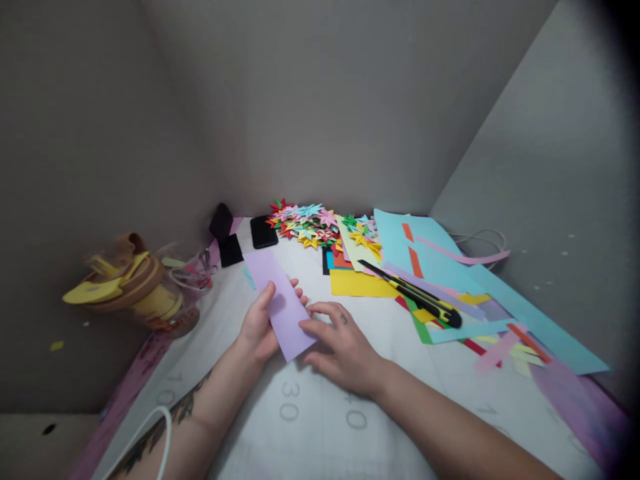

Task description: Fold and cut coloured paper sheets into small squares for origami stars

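A flat lilac strip of paper [280, 303] lies tilted across my left hand [263, 323], whose thumb presses on its face while the fingers support it from behind. On the paper's right edge, near the lower end, my right hand [340, 343] rests with its fingertips; the fingers are bent and somewhat apart. Part of the left fingers is hidden behind the paper. To the right of my hands, a black and yellow utility knife [420, 297] lies on coloured paper with its blade extended.
Folded paper stars [305, 227] are heaped at the back. Light blue sheets [450, 260], a yellow sheet [360, 283] and loose strips cover the right side. A phone [263, 231] lies at the back left. A tumbler [150, 293] stands at the left, near cables [193, 273].
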{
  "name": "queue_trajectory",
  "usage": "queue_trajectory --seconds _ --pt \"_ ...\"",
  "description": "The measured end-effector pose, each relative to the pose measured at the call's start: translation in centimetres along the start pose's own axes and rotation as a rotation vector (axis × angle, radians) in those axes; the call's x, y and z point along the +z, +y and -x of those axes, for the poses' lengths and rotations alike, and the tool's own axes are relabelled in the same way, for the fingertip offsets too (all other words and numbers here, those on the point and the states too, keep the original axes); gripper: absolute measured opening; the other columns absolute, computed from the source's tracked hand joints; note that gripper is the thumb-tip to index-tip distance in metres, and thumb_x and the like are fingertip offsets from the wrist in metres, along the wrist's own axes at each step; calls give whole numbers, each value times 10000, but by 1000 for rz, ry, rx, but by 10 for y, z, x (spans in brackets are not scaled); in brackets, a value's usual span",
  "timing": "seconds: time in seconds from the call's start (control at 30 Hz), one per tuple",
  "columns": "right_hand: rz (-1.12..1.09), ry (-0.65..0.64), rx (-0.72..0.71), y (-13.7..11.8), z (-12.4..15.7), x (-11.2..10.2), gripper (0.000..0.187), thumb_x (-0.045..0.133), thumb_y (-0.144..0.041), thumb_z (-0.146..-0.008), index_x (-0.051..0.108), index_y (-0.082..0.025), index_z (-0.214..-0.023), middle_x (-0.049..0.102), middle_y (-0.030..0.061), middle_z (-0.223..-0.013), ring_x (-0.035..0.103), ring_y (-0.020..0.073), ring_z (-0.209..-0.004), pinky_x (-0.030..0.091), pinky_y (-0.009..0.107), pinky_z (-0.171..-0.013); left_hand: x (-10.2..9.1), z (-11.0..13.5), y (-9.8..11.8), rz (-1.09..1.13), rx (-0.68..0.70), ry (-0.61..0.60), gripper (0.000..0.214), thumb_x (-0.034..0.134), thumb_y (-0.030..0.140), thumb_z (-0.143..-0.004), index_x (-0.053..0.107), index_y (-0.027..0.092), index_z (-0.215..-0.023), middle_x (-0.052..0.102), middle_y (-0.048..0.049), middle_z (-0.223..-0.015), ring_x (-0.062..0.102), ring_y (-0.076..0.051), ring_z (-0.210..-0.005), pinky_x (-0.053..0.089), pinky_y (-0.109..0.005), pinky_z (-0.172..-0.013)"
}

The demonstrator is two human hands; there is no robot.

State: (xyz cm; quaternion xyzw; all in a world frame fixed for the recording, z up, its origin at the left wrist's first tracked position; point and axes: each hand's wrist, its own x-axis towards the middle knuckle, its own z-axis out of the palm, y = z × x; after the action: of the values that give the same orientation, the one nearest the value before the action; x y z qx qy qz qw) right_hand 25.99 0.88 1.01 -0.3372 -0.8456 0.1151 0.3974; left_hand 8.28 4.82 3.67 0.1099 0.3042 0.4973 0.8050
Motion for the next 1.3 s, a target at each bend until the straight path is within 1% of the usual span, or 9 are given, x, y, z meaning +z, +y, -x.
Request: queue_trajectory --seconds 0.1,0.2,0.37,0.53,0.7,0.83,1.0,1.07,1.3 --pt "40 30 -44 3 -2 -4 395 620 -115 -791 567 -248 -1160 528 102 -1198 488 257 -1126 438 475 -971 0 1 0 -5 0 -21 393 573 427 -869 610 101 -1085 668 -89 -866 664 -199 -790 550 -352 -765" --pt "63 129 -92 7 -4 -5 382 528 -27 -804 597 -256 -1102 560 85 -1141 515 229 -1071 466 450 -923 1 3 -3 -17 -50 -80 393 569 428 -875 597 104 -1095 661 -84 -872 661 -200 -798 545 -346 -758" --pt "57 192 -218 7 -6 -7 260 554 -31 -813 637 -238 -948 616 63 -1033 541 214 -977 484 398 -827 2 5 -8 -24 -93 -68 416 472 434 -931 584 90 -1136 674 -101 -888 671 -214 -798 542 -370 -778" --pt "33 131 -313 0 -5 -14 220 556 -33 -814 645 -209 -913 676 53 -941 536 206 -897 466 380 -774 2 5 1 -19 -67 -27 416 422 434 -954 592 102 -1140 689 -113 -940 683 -229 -843 544 -403 -799" --pt "-95 -58 -284 -3 -4 -16 245 518 -37 -838 653 -220 -930 706 25 -864 548 184 -872 459 374 -796 0 4 10 -68 11 51 407 407 417 -964 586 105 -1155 699 -116 -947 687 -217 -832 552 -409 -798" --pt "-351 -103 -77 2 0 -9 248 515 -68 -836 695 -227 -900 701 36 -822 571 178 -866 478 350 -807 0 5 2 -179 41 76 371 450 401 -951 587 124 -1156 703 -110 -952 689 -209 -828 554 -375 -794" --pt "-694 -31 637 5 -2 2 100 637 -200 -746 693 -212 -828 658 10 -760 586 159 -719 466 296 -666 1 9 -11 -246 61 -23 410 471 472 -927 600 138 -1128 705 -113 -970 684 -228 -880 545 -377 -813" --pt "-819 14 820 5 -4 4 90 665 -247 -706 653 -199 -781 631 -10 -704 561 143 -648 437 276 -615 1 11 -14 -253 51 -62 447 509 509 -899 603 140 -1133 707 -112 -979 682 -232 -876 542 -382 -813" --pt "-984 134 888 0 -9 5 211 742 -309 -624 573 -184 -643 646 18 -831 563 156 -743 411 274 -671 2 13 -22 -223 10 -169 538 588 580 -824 636 137 -1127 711 -106 -1031 666 -245 -951 520 -375 -862"
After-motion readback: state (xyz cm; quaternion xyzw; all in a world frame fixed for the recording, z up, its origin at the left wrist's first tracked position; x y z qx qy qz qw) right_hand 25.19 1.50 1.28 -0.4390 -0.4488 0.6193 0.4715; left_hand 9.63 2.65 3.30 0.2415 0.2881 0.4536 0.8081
